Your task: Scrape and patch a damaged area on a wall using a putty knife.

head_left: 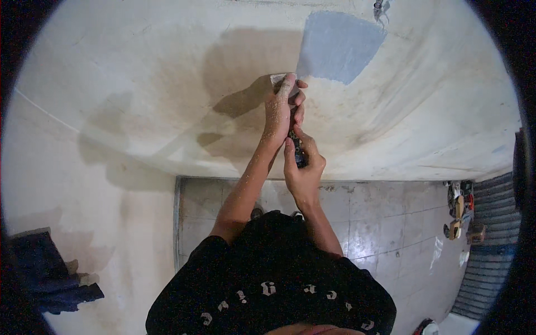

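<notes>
My left hand [277, 114] is wrapped round the upper part of a long, dark-handled scraper [275, 82], its thumb laid up along the head. Pale dust speckles that hand and forearm. Lower down, my right hand [306, 170] grips the dark handle, whose end shows between thumb and fingers. The tool's broad, pale edge is at or very close to the stained, off-white wall [234, 89]; whether it touches, I cannot tell. A blue-grey patch [340, 47] on the wall begins just right of the tool's head.
Below the wall lies a grey tiled floor [379, 223]. Dark clothing [50, 273] hangs at the left wall. At the far right, boxes and small items [459, 209] sit near a ribbed metal shutter [488, 251]. A small fitting [378, 8] juts from the wall above the patch.
</notes>
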`<state>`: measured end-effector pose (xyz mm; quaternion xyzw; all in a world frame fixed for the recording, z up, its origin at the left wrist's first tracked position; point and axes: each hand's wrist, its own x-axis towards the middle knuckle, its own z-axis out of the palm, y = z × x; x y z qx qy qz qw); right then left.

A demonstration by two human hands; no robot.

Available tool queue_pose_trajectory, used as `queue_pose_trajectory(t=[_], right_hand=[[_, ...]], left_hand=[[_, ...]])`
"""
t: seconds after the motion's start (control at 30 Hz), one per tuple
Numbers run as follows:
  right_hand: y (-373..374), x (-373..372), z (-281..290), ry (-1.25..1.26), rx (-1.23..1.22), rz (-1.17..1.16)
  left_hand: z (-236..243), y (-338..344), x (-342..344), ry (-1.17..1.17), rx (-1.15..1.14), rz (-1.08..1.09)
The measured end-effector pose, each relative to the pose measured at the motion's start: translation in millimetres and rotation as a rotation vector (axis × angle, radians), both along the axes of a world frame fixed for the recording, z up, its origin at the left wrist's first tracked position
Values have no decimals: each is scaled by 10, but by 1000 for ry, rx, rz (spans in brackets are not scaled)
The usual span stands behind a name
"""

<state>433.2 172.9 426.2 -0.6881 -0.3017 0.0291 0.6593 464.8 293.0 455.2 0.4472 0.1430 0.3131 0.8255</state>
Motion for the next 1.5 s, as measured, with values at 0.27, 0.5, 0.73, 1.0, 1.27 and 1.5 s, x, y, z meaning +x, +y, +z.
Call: queue_pose_trajectory(t=[0.27, 0.5, 0.73, 1.0, 1.27, 1.5], right_hand=[[86, -62, -60, -20, -18, -53], [147, -14, -180, -59, 48, -93], [126, -20, -185, -39, 41, -93], [70, -54, -180, -50, 47, -66], [30, -39, -54, 11, 9, -48], [47, -19, -103, 11, 30, -51]], left_hand=[[-118, 101, 0, -16, 7, -59], [-106, 116, 13, -10, 31, -59], [-157, 118, 27, 17, 39, -69], [-111, 69, -41, 17, -40, -80], [-58, 57, -40, -6, -11, -115], [-82, 68, -18, 14, -19, -93]])
